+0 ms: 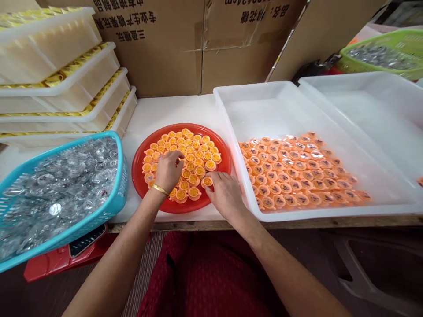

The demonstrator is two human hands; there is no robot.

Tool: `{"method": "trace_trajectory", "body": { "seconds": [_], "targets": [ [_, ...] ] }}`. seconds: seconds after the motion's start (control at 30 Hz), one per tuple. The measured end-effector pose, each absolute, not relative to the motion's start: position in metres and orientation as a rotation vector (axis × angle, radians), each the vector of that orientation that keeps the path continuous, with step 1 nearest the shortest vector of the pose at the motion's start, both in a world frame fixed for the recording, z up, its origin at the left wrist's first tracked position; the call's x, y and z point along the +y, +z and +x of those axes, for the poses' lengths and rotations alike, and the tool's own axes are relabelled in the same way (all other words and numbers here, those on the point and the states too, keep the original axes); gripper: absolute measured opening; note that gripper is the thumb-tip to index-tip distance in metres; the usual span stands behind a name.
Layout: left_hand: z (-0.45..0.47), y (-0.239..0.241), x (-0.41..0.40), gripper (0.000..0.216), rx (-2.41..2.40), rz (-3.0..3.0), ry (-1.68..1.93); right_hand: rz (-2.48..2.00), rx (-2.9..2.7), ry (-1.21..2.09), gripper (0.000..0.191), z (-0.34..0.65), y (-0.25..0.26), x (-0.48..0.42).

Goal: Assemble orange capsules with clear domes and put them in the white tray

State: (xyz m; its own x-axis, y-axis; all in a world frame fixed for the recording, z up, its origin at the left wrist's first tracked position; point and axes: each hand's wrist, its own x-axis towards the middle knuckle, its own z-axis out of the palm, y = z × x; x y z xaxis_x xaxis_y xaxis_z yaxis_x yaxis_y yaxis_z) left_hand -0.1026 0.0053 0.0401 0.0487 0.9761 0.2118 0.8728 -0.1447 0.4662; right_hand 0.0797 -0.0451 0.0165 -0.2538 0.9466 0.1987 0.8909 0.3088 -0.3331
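A round red tray [139, 185] holds many small round orange cups [190, 156] with yellow-orange filling. Over the tray's left part, my left hand [168, 171] has its fingers curled inward, a gold bracelet at the wrist. Whatever those fingers hold, if anything, is hidden. At the tray's right rim, my right hand [228, 193] grips one orange cup [207, 181] between thumb and fingers. Right of it, a white plastic bin [284, 105] contains rows of orange cups with dark-printed clear covers [294, 171].
At left, a blue basket [123, 176] holds clear plastic pieces [66, 185] and overhangs the table edge. Behind it stand stacked white crates [59, 99] with yellow items. Cardboard [172, 53] backs the table. Another white bin [363, 101] and a green basket [396, 39] are at right.
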Motion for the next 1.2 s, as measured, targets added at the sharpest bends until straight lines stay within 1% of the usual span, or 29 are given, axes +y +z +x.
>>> {"method": "trace_trajectory", "body": {
  "seconds": [0.1, 0.17, 0.23, 0.33, 0.43, 0.5, 0.57, 0.67, 0.77, 0.87, 0.93, 1.03, 1.2],
  "targets": [
    [-0.098, 0.043, -0.021, 0.018, 1.777, 1.861, 0.924, -1.591, -2.062, 0.215, 0.025, 0.083, 0.016, -0.048],
    [-0.091, 0.045, -0.042, 0.021, 1.619, 1.881, 0.982, -1.525, -1.944, 0.256, 0.028, 0.083, 0.018, -0.051],
    [-0.082, 0.046, -0.060, 0.026, 1.501, 2.047, 0.991, -1.441, -1.860, 0.331, 0.030, 0.082, 0.020, -0.054],
    [-0.072, 0.045, -0.074, 0.034, 1.489, 2.261, 0.901, -1.346, -1.823, 0.433, 0.031, 0.078, 0.024, -0.058],
    [-0.068, 0.045, -0.074, 0.034, 1.512, 2.283, 0.874, -1.302, -1.819, 0.465, 0.033, 0.075, 0.025, -0.061],
    [-0.068, 0.048, -0.072, 0.032, 1.468, 2.204, 0.943, -1.275, -1.807, 0.459, 0.034, 0.075, 0.025, -0.062],
    [-0.069, 0.052, -0.071, 0.028, 1.428, 2.022, 1.046, -1.266, -1.773, 0.473, 0.034, 0.077, 0.025, -0.063],
    [-0.071, 0.058, -0.071, 0.024, 1.404, 1.432, 1.163, -1.274, -1.663, 0.578, 0.026, 0.081, 0.026, -0.063],
    [-0.072, 0.063, -0.072, 0.028, 1.256, 0.810, 1.199, -1.292, -1.553, 0.777, 0.020, 0.084, 0.029, -0.064],
    [-0.068, 0.064, -0.073, 0.034, 1.158, 0.590, 1.225, -1.311, -1.527, 0.990, 0.024, 0.086, 0.033, -0.069],
    [-0.065, 0.062, -0.071, 0.034, 1.188, 0.591, 1.250, -1.310, -1.526, 1.073, 0.023, 0.087, 0.035, -0.073],
    [-0.061, 0.056, -0.067, 0.026, 1.291, 0.722, 1.292, -1.285, -1.489, 1.119, 0.021, 0.086, 0.038, -0.079],
    [-0.053, 0.050, -0.067, 0.014, 1.577, 1.301, 1.363, -1.266, -1.494, 1.077, 0.022, 0.083, 0.037, -0.080]
  ]
}}
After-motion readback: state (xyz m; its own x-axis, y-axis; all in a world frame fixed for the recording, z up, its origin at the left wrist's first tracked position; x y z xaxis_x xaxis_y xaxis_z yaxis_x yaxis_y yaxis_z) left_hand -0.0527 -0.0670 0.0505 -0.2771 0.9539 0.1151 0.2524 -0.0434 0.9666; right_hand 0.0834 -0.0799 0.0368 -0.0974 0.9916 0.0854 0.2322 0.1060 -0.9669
